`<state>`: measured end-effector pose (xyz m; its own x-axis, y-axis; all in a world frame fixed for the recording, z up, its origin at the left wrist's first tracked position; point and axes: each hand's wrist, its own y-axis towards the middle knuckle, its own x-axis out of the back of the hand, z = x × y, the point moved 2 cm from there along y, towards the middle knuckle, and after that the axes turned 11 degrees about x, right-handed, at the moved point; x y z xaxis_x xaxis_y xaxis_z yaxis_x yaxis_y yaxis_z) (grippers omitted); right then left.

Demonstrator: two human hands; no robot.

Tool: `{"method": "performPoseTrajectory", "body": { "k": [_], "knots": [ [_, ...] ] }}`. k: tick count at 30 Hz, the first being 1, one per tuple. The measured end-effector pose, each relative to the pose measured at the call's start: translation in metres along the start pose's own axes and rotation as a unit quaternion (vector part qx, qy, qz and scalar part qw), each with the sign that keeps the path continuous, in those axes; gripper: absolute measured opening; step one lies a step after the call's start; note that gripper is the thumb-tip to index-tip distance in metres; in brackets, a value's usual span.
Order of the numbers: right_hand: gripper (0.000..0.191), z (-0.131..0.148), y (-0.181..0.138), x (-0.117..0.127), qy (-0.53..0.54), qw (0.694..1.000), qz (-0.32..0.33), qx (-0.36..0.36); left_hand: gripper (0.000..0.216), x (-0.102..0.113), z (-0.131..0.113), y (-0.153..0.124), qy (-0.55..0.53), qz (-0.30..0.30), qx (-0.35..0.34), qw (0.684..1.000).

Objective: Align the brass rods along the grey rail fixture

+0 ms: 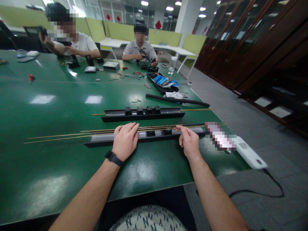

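Observation:
Several thin brass rods [57, 136] lie lengthwise over a black channel with a pale inner strip [197, 130], sticking out well past its left end. My left hand [125, 138], wearing a dark watch, is laid over the rods near the channel's middle, its fingers close together and curled over them. Farther right, my right hand [189, 139] pinches at the rods between thumb and forefinger; the exact grip is small to see. Small black blocks [167, 131] sit in the channel between my hands. Behind it lies a second black channel [115, 114] with several black blocks on it and rods through its ends.
Right of the channel are a pixelated pink-edged object [220, 136] and a white power bank-like device [251, 154] with a black cable. Beyond are a long black strip [178, 100], white gloves [175, 95] and a black tray [155, 81]. Two people work across the green table [72, 173].

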<state>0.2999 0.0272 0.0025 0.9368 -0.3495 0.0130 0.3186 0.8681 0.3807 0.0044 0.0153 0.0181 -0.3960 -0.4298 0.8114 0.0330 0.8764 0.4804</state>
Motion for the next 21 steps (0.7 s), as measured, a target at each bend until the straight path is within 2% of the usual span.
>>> {"method": "performPoseTrajectory", "body": {
  "k": [21],
  "knots": [
    [0.037,-0.0057,0.0082,0.0084,0.003,0.995,-0.102,-0.014,0.038,-0.0005,0.0008,-0.0001,-0.008,-0.001,-0.007,1.000]
  ]
}}
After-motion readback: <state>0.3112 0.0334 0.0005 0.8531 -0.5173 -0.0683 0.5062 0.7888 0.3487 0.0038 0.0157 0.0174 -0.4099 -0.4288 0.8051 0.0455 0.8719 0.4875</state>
